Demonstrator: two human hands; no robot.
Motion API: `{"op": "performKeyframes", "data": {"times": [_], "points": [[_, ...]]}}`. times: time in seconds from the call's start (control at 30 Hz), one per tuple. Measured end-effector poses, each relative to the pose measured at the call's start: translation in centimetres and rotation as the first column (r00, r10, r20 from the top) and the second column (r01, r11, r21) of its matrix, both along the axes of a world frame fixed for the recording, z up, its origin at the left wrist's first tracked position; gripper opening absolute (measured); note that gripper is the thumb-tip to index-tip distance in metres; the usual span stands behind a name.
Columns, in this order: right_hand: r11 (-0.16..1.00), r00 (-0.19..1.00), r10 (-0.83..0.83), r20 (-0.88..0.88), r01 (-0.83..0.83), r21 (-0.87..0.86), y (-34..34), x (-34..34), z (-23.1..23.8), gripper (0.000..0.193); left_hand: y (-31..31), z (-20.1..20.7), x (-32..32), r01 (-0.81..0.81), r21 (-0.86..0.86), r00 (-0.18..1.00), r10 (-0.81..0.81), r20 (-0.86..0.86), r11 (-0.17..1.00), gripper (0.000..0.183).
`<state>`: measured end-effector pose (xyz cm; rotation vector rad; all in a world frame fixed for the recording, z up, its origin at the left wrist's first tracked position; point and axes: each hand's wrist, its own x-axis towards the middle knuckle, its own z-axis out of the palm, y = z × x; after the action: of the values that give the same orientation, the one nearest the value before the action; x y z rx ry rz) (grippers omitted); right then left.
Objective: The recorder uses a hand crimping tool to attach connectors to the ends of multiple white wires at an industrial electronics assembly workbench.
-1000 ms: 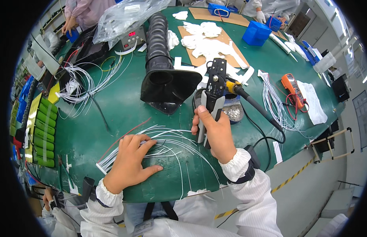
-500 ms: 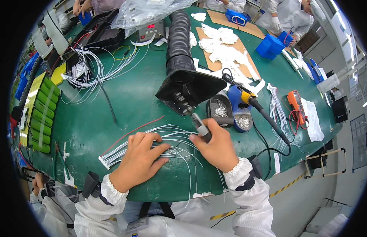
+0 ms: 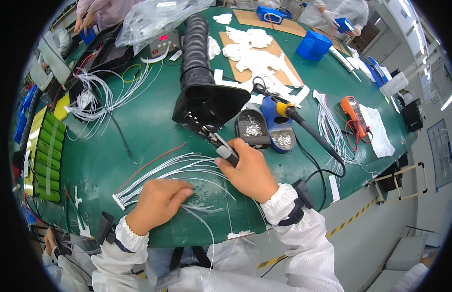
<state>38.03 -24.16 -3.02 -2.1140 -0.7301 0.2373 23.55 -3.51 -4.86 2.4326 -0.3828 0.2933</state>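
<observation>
Right hand [image 3: 250, 173], closed on my grey-handled tool [image 3: 221, 146], has dropped from the black fume hood [image 3: 206, 100] to the white wires [image 3: 177, 170]; left hand [image 3: 160, 202] flat, pinning them for work.

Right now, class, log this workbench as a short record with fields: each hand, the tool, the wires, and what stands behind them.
Left hand: flat on the white wire bundle, fingers spread.
Right hand: gripping a grey-handled hand tool.
Tool tip: points toward the black fume extractor hood.
Wires: fanned out on the green bench, one red wire among them.
Behind: blue soldering iron stand.
</observation>
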Motion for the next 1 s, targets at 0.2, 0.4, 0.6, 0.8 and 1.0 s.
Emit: {"op": "performKeyframes", "data": {"times": [0.2, 0.4, 0.6, 0.8, 1.0], "points": [[0.999, 1.0, 0.004, 0.013, -0.005, 0.037, -0.1, 0.6, -0.5, 0.035, -2.1, 3.3, 3.2, -0.063, 0.206, 0.995, 0.077, -0.061, 0.977, 0.019], [0.99, 0.997, -0.05, 0.065, 0.04, 0.135, 0.1, 0.7, -0.8, 0.03, -4.8, 2.0, 6.2, 0.278, 0.033, 0.961, -0.278, -0.005, 0.96, 0.016], [0.975, 0.993, -0.112, -0.032, 0.117, 0.189, -0.2, 0.3, -0.5, 0.029, -5.8, -1.6, 5.2, 0.301, 0.024, 0.953, -0.302, 0.035, 0.953, 0.012], [0.898, 0.986, -0.16, -0.054, 0.168, 0.406, -0.7, 0.0, -1.6, 0.019, -6.6, -2.0, 4.8, 0.292, 0.033, 0.935, -0.293, 0.199, 0.956, 0.013], [0.906, 0.987, -0.159, -0.026, 0.156, 0.394, -1.6, 0.4, -1.9, 0.03, -6.2, -0.6, 5.2, -0.113, -0.752, 0.976, -0.069, -0.206, 0.65, 0.015]]}}
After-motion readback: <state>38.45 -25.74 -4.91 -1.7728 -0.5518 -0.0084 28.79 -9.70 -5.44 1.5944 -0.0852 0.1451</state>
